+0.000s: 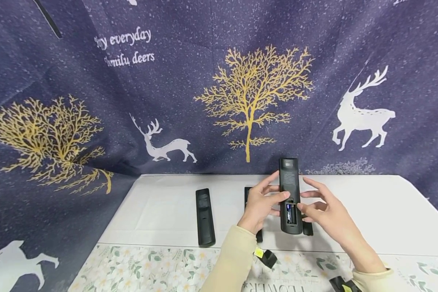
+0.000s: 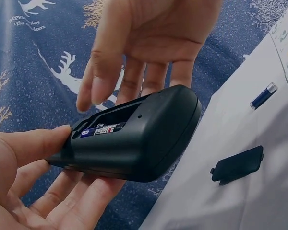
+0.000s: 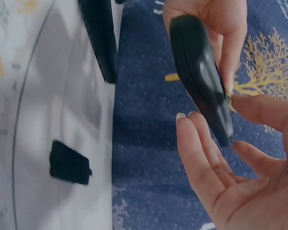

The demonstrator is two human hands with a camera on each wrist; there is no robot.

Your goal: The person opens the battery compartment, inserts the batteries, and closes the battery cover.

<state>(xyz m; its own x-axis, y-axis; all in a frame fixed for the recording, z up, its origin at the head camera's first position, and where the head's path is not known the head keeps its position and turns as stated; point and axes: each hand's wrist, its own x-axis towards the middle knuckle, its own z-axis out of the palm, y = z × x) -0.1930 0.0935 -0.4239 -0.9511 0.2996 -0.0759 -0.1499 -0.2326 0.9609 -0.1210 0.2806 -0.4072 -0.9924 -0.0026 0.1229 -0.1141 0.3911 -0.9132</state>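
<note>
My left hand (image 1: 259,205) grips a black remote control (image 1: 289,178), its back facing me and its thumb across the back. The remote's battery compartment is uncovered, and one blue-and-white battery (image 2: 102,130) lies inside beside a vacant slot. Close by the compartment is my right hand (image 1: 326,211), with fingers spread and the thumb or a fingertip at the remote's edge; no object shows in it. On the white tabletop below are a loose battery (image 2: 263,96) and the black battery cover (image 2: 238,164), the cover also visible in the right wrist view.
A second black remote (image 1: 205,219) lies on the table left of the hands. Another dark remote (image 1: 259,236) is partly hidden behind the left hand. A floral cloth (image 1: 138,267) covers the near edge. Small black pieces with yellow tags (image 1: 268,258) sit by the wrists.
</note>
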